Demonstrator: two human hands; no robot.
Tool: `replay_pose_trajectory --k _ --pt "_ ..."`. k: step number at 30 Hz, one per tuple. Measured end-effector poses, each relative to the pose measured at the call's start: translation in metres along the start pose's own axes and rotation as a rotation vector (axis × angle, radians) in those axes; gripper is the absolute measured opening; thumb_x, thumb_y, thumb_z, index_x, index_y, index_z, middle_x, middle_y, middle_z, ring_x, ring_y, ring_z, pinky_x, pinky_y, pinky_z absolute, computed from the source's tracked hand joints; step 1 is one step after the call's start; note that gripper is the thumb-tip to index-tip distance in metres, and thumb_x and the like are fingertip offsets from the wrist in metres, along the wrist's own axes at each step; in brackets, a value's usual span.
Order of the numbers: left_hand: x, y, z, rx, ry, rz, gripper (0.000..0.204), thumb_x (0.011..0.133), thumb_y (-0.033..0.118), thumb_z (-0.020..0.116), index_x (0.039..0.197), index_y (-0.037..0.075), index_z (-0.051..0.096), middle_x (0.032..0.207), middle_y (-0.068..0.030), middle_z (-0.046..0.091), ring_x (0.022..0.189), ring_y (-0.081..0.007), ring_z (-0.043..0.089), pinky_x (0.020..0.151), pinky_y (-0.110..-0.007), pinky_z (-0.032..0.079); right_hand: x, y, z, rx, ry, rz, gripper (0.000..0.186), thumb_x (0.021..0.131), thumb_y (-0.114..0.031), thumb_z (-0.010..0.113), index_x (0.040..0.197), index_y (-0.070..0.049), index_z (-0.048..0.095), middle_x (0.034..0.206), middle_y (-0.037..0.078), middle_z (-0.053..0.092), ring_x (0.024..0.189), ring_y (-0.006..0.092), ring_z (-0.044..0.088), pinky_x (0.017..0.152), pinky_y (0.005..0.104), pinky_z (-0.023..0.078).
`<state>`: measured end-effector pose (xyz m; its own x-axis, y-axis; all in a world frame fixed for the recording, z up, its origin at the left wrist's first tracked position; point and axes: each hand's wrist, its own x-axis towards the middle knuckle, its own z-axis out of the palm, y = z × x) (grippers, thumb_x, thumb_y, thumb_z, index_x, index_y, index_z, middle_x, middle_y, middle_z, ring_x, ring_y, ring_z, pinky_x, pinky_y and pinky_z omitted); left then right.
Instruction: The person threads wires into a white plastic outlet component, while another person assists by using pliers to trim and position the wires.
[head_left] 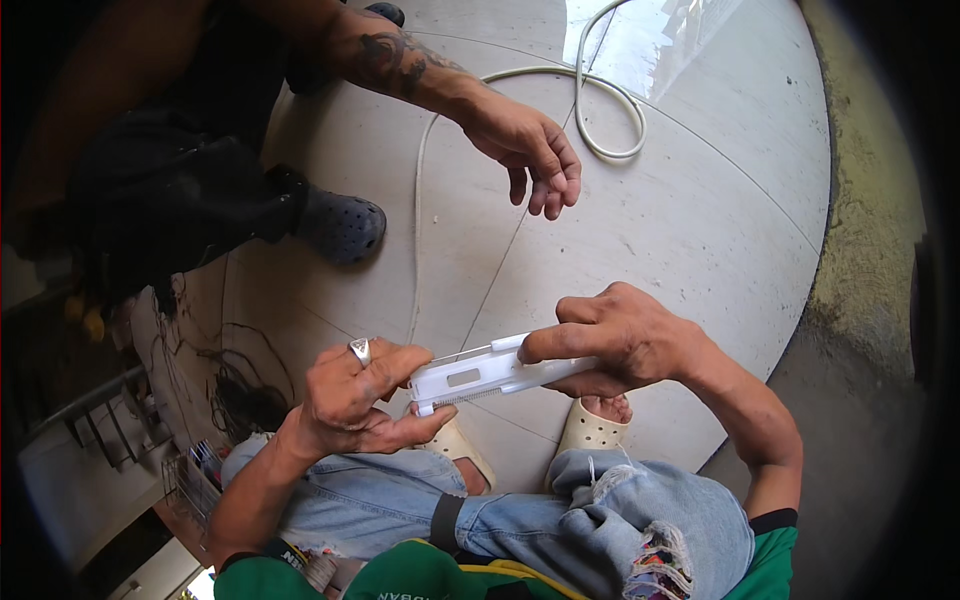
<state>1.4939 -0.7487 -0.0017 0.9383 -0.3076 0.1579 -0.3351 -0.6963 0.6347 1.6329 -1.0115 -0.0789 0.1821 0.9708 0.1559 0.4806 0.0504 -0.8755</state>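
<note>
A long white plastic housing (465,376) with a small rectangular opening and a finely ridged strip along its lower edge lies level between my hands, above my lap. My left hand (368,398), with a silver ring, grips its left end, thumb and fingers closed on the edges. My right hand (625,340) is wrapped round its right end, with a bent finger pressed on the top face. The part of the housing under my right hand is hidden.
A co-worker's hand (535,160) hangs ahead, their dark clog (340,225) at left. A white cable (622,145) loops on the tiled floor (720,230). My cream clogs (580,428) are below. Dark wires (250,400) and a wire rack (185,480) sit at left.
</note>
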Motion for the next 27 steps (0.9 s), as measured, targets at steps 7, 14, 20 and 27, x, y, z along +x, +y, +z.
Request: replay_pose_trajectory --k 7,14,20,27 --pt "-0.0025 -0.0004 -0.0003 -0.023 0.017 -0.010 0.041 0.066 0.016 0.085 0.099 -0.003 0.068 0.060 -0.0046 0.056 0.048 -0.0118 0.054 0.042 -0.025 0.040 0.0013 0.0006 0.0038 0.075 0.045 -0.006 0.048 0.075 -0.022 0.082 0.116 -0.022 0.056 0.069 -0.001 0.045 0.053 0.0196 0.051 0.045 0.0349 0.039" --pt "-0.0033 0.0010 0.0006 -0.024 0.048 0.003 0.041 0.066 0.016 0.085 0.099 -0.003 0.068 0.062 -0.0053 0.058 0.049 -0.0120 0.055 0.043 -0.025 0.042 -0.0023 0.0008 0.0006 0.003 -0.031 -0.020 0.045 0.083 -0.029 0.073 0.124 -0.032 0.056 0.071 0.004 0.042 0.051 0.0249 0.049 0.049 0.0385 0.038" --pt "-0.0005 0.0041 0.0006 -0.009 0.052 0.016 0.041 0.065 0.015 0.086 0.098 -0.002 0.068 0.063 -0.0059 0.060 0.049 -0.0133 0.057 0.044 -0.026 0.043 -0.0041 -0.0007 -0.0004 -0.003 -0.034 -0.039 0.046 0.084 -0.028 0.071 0.126 -0.035 0.054 0.071 0.005 0.041 0.050 0.0235 0.048 0.047 0.0368 0.037" --pt "-0.0024 0.0029 0.0010 0.024 0.073 0.039 0.042 0.065 0.015 0.086 0.098 -0.003 0.068 0.063 -0.0059 0.060 0.050 -0.0144 0.058 0.045 -0.028 0.045 -0.0038 -0.0002 0.0048 -0.094 -0.009 -0.053 0.043 0.086 -0.029 0.070 0.124 -0.039 0.053 0.070 0.004 0.041 0.049 0.0212 0.049 0.044 0.0360 0.038"
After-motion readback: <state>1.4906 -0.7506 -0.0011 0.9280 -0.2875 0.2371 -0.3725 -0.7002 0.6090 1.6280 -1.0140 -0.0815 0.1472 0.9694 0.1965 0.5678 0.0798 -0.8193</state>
